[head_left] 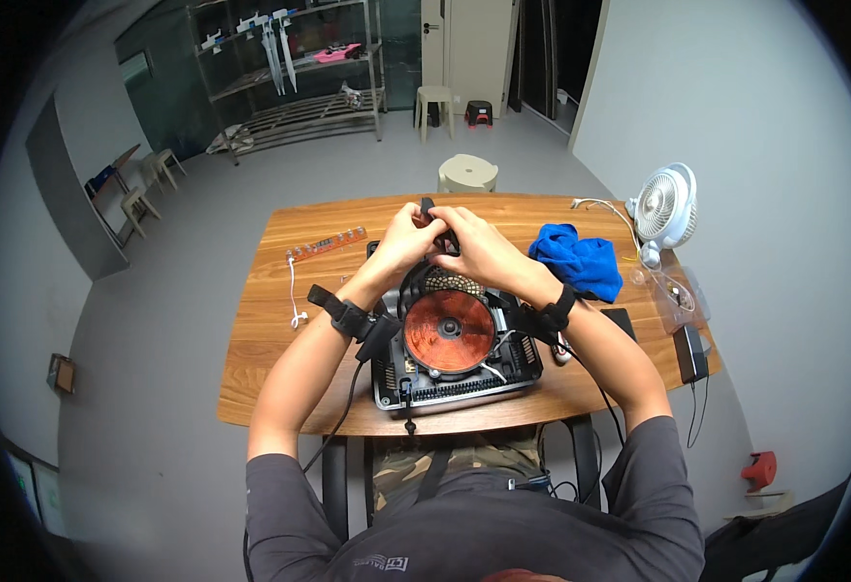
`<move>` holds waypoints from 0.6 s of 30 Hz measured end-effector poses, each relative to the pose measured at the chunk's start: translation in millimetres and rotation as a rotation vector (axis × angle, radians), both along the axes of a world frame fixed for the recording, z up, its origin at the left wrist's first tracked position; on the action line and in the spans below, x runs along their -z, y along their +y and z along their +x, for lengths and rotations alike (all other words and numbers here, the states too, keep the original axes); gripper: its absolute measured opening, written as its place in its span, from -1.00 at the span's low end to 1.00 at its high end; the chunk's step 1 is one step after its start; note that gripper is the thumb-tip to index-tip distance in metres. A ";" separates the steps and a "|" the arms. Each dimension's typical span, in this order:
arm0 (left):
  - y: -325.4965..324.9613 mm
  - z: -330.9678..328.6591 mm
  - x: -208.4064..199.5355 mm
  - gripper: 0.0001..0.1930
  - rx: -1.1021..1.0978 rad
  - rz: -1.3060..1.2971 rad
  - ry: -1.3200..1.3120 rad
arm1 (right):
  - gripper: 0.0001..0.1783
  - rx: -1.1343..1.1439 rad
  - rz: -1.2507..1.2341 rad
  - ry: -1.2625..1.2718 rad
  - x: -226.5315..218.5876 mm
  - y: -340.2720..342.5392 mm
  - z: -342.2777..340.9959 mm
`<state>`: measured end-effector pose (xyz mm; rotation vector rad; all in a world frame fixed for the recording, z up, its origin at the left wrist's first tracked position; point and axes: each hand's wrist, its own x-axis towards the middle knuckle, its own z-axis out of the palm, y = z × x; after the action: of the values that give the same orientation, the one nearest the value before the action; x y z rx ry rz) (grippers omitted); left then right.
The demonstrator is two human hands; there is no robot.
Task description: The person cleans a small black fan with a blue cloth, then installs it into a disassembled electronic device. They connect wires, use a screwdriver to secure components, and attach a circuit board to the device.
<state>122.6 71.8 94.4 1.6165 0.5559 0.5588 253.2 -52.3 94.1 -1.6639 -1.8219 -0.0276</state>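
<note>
An opened induction cooker (455,393) lies on the table in front of me, its round copper coil (450,330) bare on top. Over its far edge my left hand (410,241) and my right hand (477,247) come together. The fingers of both are closed on a small black part (427,206), which sticks up between them. Most of that part is hidden by the fingers, so its kind cannot be made out. Black straps with cables sit around both wrists. A pale mesh-like patch (453,281) shows inside the cooker below my hands.
A red-orange strip board (327,243) with a white cable lies on the wooden table (270,359) at left. To the right are a blue cloth (579,262), a white fan (666,206), a clear plastic tray (673,301) and a black power adapter (690,354). A stool (467,174) stands beyond.
</note>
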 end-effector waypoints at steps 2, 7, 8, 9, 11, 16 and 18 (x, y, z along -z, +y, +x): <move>-8.4 -6.8 -11.1 -0.57 0.037 0.001 -0.041 | -0.54 0.047 0.107 0.059 0.4 1.8 -3.9; 5.3 -11.9 -12.3 -0.64 0.148 0.131 -0.087 | -0.75 0.208 0.207 0.328 -8.9 0.8 4.9; 0.0 -12.9 -16.5 -0.71 0.089 0.225 -0.119 | -0.76 0.181 0.242 0.387 -9.8 -0.6 12.0; 0.5 -12.4 -17.6 -0.72 0.070 0.346 -0.127 | -0.76 0.153 0.276 0.447 -10.6 -1.1 18.9; 2.7 -12.5 -19.1 -0.71 0.027 0.584 -0.141 | -0.79 0.192 0.261 0.446 -16.5 -0.5 29.1; 9.4 -12.9 -24.6 -0.59 -0.130 1.066 -0.191 | -0.78 0.101 0.157 0.884 -22.9 5.2 37.0; 14.3 -16.4 -26.3 -0.60 -0.144 1.156 -0.146 | -0.79 0.027 0.087 1.099 -32.7 5.6 28.0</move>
<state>106.2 86.2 120.7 2.5853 0.2140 1.2328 281.2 -46.7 126.8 -1.2231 -0.9281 0.6539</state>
